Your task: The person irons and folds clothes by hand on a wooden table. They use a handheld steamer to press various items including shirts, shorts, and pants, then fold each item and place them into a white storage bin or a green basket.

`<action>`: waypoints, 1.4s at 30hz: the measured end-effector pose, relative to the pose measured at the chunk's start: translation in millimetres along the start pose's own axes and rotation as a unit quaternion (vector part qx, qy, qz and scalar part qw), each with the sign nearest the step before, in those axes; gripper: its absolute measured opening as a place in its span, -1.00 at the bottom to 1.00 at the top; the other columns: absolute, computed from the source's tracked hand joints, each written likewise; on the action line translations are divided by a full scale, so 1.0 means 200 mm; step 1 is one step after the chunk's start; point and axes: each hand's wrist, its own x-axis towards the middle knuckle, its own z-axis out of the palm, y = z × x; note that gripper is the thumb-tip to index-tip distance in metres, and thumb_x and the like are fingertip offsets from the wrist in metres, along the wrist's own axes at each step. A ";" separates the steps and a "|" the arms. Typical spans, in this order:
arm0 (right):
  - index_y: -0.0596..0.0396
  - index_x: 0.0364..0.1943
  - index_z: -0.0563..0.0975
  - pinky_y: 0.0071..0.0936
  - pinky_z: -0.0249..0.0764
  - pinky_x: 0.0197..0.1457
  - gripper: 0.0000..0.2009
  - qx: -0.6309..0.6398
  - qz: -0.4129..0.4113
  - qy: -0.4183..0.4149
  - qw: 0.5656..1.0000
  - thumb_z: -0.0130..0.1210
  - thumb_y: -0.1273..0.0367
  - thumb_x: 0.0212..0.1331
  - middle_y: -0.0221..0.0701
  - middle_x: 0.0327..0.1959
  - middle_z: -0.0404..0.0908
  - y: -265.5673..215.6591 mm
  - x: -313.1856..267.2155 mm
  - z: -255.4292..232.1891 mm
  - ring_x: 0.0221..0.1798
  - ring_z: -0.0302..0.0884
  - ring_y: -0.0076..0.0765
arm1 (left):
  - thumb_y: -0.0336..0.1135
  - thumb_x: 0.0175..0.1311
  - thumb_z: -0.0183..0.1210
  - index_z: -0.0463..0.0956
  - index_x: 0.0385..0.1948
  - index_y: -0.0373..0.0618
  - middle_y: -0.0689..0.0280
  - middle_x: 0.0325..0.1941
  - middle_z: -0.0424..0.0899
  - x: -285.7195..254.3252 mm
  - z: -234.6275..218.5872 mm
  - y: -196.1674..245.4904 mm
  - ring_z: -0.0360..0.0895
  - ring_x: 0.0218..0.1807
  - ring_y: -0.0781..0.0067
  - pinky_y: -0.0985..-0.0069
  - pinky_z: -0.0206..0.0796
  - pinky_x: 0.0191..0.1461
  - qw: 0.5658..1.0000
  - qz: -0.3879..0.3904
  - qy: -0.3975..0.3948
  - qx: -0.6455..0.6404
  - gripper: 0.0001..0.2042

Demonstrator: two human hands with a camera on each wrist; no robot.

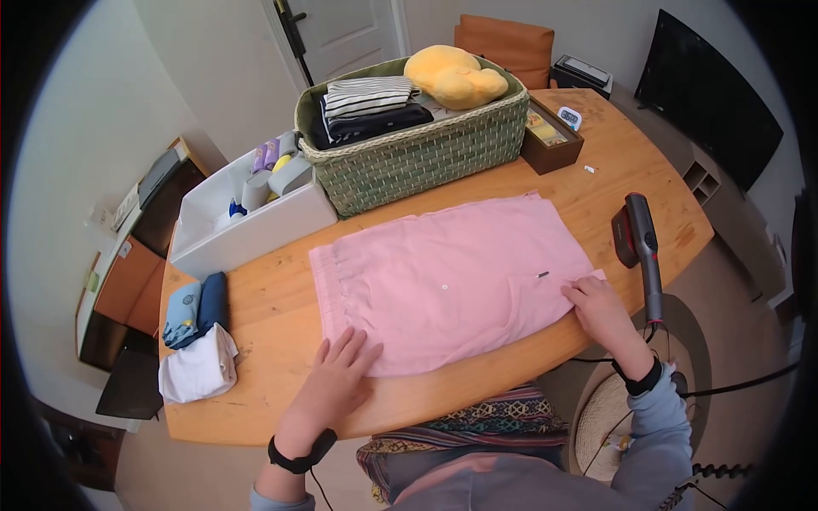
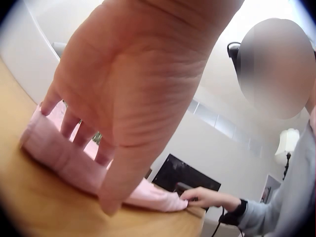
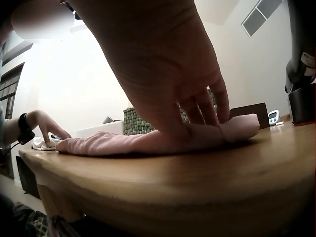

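Pink fabric garment with a gathered band (image 1: 443,285) lies spread on the light-brown wooden surface (image 1: 264,358), gathered end at left; left hand (image 1: 339,379) rests on its near left corner, fingers straight and spread, grasping nothing; right hand (image 1: 596,311) touches the near right edge, fingers bent a bit, can't tell if it pinches the fabric or only presses it; black watch-like bands (image 1: 300,456) on both wrists.

Behind the garment, green woven rectangular basket (image 1: 417,162) with folded striped and black clothes (image 1: 371,106) and a yellow plush item (image 1: 456,77) in it; white open bin (image 1: 264,234) just beside the basket at left, small items inside; folded blue clothes (image 1: 196,311) and a folded white cloth (image 1: 200,364) near the surface's left edge; brown box (image 1: 550,149) at the basket's right end, white digital timer (image 3: 273,117) by it; dark grey handheld appliance with a red part (image 1: 643,247) right of the garment, apart from it.
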 end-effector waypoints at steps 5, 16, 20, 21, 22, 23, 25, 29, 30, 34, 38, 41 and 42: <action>0.07 -0.36 0.49 -0.28 0.33 -0.09 -0.85 -0.041 -0.050 -0.023 0.998 0.04 0.47 -0.10 -0.34 -0.38 0.49 -0.02 0.01 -0.05 -0.19 0.44 -0.19 | -0.59 0.01 0.07 0.32 0.18 0.02 0.19 0.29 0.30 -0.02 0.09 -0.08 0.12 0.39 0.20 0.01 -0.05 0.37 0.998 -0.024 0.040 0.043 -0.43; 0.08 -0.33 0.46 -0.33 0.34 -0.10 -0.80 0.124 -0.185 -0.036 0.974 0.09 0.43 -0.12 -0.35 -0.38 0.48 -0.39 0.04 -0.13 -0.24 0.45 -0.21 | -0.32 0.11 0.18 0.27 0.19 -0.12 0.06 0.26 0.31 0.03 -0.09 0.24 0.24 0.29 0.07 0.05 0.03 0.33 0.997 -0.013 0.067 0.024 -0.46; 0.09 -0.31 0.47 -0.36 0.35 -0.08 -0.77 0.161 -0.231 -0.029 0.959 0.11 0.43 -0.15 -0.36 -0.39 0.48 -0.52 0.10 -0.22 -0.25 0.46 -0.22 | -0.24 0.06 0.25 0.25 0.18 -0.19 0.03 0.25 0.31 0.12 0.01 0.55 0.31 0.22 0.02 0.10 0.14 0.28 0.986 0.119 0.064 -0.101 -0.39; 0.09 -0.31 0.47 -0.36 0.35 -0.08 -0.77 0.161 -0.233 -0.029 0.959 0.11 0.43 -0.15 -0.36 -0.39 0.48 -0.55 0.10 -0.22 -0.25 0.46 -0.22 | -0.23 0.06 0.25 0.23 0.20 -0.21 0.03 0.17 0.39 0.16 0.08 0.58 0.37 0.17 0.06 0.18 0.22 0.20 0.980 0.129 0.093 -0.120 -0.37; 0.09 -0.31 0.47 -0.37 0.36 -0.09 -0.77 0.160 -0.248 -0.013 0.955 0.11 0.42 -0.14 -0.37 -0.37 0.48 -0.57 0.10 -0.22 -0.25 0.46 -0.23 | -0.22 0.05 0.25 0.20 0.22 -0.23 0.03 0.08 0.47 0.19 0.11 0.60 0.43 0.12 0.09 0.27 0.31 0.12 0.973 0.139 0.122 -0.138 -0.34; 0.10 -0.31 0.47 -0.37 0.36 -0.10 -0.77 0.159 -0.263 0.004 0.952 0.12 0.41 -0.12 -0.38 -0.36 0.49 -0.59 0.11 -0.22 -0.25 0.46 -0.24 | -0.22 0.05 0.25 0.20 0.22 -0.23 0.03 0.08 0.47 0.20 0.13 0.61 0.43 0.12 0.09 0.27 0.31 0.12 0.973 0.138 0.123 -0.137 -0.34; 0.10 -0.30 0.47 -0.34 0.36 -0.10 -0.76 0.177 -0.264 -0.007 0.948 0.14 0.36 -0.11 -0.38 -0.36 0.49 -0.60 0.11 -0.22 -0.25 0.46 -0.25 | -0.25 -0.02 0.32 0.35 0.12 -0.16 0.08 -0.20 0.61 0.22 0.14 0.61 0.57 -0.16 0.14 0.36 0.40 -0.18 0.985 0.032 0.046 -0.161 -0.41; 0.10 -0.05 0.44 -0.30 0.36 -0.07 -0.55 0.274 -0.228 -0.036 0.934 0.22 0.31 -0.11 -0.34 -0.24 0.50 -0.60 0.10 -0.25 -0.20 0.46 -0.23 | -0.25 -0.04 0.32 0.46 0.03 -0.08 0.14 -0.42 0.62 0.20 0.13 0.53 0.59 -0.32 0.18 0.36 0.37 -0.34 0.973 0.067 0.088 -0.204 -0.50; 0.10 -0.05 0.44 -0.30 0.36 -0.07 -0.55 0.276 -0.228 -0.036 0.933 0.22 0.31 -0.11 -0.34 -0.24 0.50 -0.60 0.10 -0.24 -0.20 0.46 -0.23 | -0.31 0.01 0.27 0.50 -0.02 -0.08 0.11 -0.39 0.63 0.19 0.10 0.53 0.60 -0.30 0.20 0.39 0.39 -0.30 0.973 0.029 0.070 -0.218 -0.59; 0.07 0.26 0.21 -0.22 0.29 0.12 -0.20 0.290 -0.164 -0.136 0.933 0.31 0.28 -0.19 -0.19 0.01 0.41 -0.56 0.07 -0.19 0.06 0.39 -0.08 | -0.43 0.10 0.11 0.51 -0.04 -0.11 0.01 -0.32 0.61 0.13 0.08 0.42 0.58 -0.24 -0.02 0.36 0.39 -0.19 0.922 -0.003 0.053 -0.383 -0.67; 0.08 0.29 0.17 -0.14 0.16 0.26 -0.16 0.124 -0.149 -0.124 0.973 0.30 0.24 -0.19 -0.14 0.25 0.22 -0.51 0.04 -0.10 0.30 0.19 -0.06 | -0.49 0.12 0.01 0.52 -0.08 -0.16 -0.02 -0.27 0.60 0.07 0.06 0.35 0.57 -0.19 -0.06 0.38 0.38 -0.15 0.890 -0.073 0.035 -0.448 -0.70; 0.06 0.28 0.20 -0.13 0.16 0.27 -0.18 0.165 -0.132 -0.141 0.967 0.28 0.25 -0.19 -0.14 0.26 0.23 -0.47 0.02 -0.05 0.33 0.16 -0.09 | -0.44 0.16 0.01 0.52 -0.11 -0.19 -0.04 -0.32 0.60 0.03 0.04 0.33 0.56 -0.26 -0.07 0.38 0.36 -0.22 0.887 -0.097 0.032 -0.450 -0.74; 0.06 0.28 0.20 -0.13 0.16 0.27 -0.18 0.165 -0.133 -0.143 0.967 0.28 0.25 -0.19 -0.14 0.26 0.23 -0.47 0.01 -0.04 0.33 0.16 -0.09 | -0.40 0.20 0.01 0.52 -0.15 -0.24 -0.05 -0.38 0.59 0.01 0.05 0.32 0.56 -0.32 -0.02 0.38 0.34 -0.25 0.899 -0.107 0.022 -0.424 -0.77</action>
